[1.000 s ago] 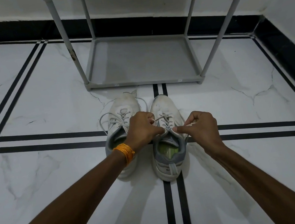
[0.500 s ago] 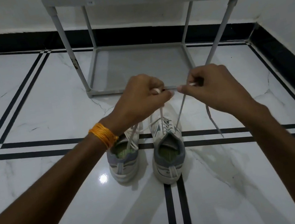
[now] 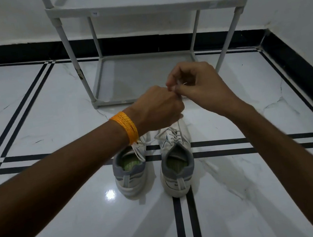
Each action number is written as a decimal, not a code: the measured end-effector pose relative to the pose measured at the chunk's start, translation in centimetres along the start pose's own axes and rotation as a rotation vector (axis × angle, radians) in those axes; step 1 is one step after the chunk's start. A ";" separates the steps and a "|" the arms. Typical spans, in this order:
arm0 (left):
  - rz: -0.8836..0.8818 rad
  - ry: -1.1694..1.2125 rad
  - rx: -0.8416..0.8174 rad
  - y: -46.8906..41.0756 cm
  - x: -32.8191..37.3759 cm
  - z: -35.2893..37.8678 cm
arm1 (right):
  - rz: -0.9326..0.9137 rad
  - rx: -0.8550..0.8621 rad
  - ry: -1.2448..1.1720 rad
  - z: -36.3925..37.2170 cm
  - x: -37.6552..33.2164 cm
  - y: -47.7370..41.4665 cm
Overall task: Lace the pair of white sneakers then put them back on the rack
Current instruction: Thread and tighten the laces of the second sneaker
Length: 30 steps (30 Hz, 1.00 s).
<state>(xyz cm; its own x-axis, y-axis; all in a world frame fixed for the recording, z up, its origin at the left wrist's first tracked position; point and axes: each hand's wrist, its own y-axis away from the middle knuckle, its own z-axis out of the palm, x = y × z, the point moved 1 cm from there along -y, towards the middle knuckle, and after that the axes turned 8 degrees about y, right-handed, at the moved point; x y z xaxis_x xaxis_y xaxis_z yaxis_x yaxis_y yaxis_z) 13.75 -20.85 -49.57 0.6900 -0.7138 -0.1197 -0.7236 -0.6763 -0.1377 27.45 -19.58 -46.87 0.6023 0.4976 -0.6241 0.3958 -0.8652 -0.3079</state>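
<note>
Two white sneakers with grey heels stand side by side on the floor, heels toward me: the left sneaker (image 3: pixel 129 171) and the right sneaker (image 3: pixel 177 162). My left hand (image 3: pixel 156 110), with an orange thread band on its wrist, and my right hand (image 3: pixel 198 86) meet fingertip to fingertip above the right sneaker's toe. Both pinch the ends of the right sneaker's white lace (image 3: pixel 170 134), which rises from the eyelets and is mostly hidden by my left hand. The left sneaker's lace hangs loose over its tongue.
A grey shoe rack (image 3: pixel 143 74) with a low shelf and an upper shelf stands just beyond the sneakers against the white wall. The floor is white marble with black stripes. A black skirting and wall close off the right side.
Both hands lifted from the right sneaker's top eyelets, drawing the lace ends up. They have since come together, fingertips touching, and the view has tilted up toward the rack.
</note>
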 end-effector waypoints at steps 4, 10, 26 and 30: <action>-0.216 0.535 0.048 -0.9 -0.3 -0.6 | 0.089 0.004 -0.010 -0.2 1.1 -0.3; -0.702 1.425 0.079 -0.3 -0.8 -1.2 | 0.282 0.081 0.032 0.0 2.1 2.2; -0.530 1.548 -0.093 0.7 -2.2 -0.1 | 0.329 0.036 -0.606 -2.1 -1.4 0.9; -0.470 1.100 0.185 0.1 0.3 0.9 | 0.339 0.141 -0.737 -1.6 -1.1 -0.4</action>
<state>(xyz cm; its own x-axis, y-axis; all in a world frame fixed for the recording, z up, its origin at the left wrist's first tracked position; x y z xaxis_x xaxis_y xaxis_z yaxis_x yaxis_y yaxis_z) 13.86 -20.95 -50.54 0.4363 -0.2388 0.8675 -0.3306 -0.9392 -0.0923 27.69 -19.64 -44.92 0.0445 0.0822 -0.9956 0.1535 -0.9853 -0.0745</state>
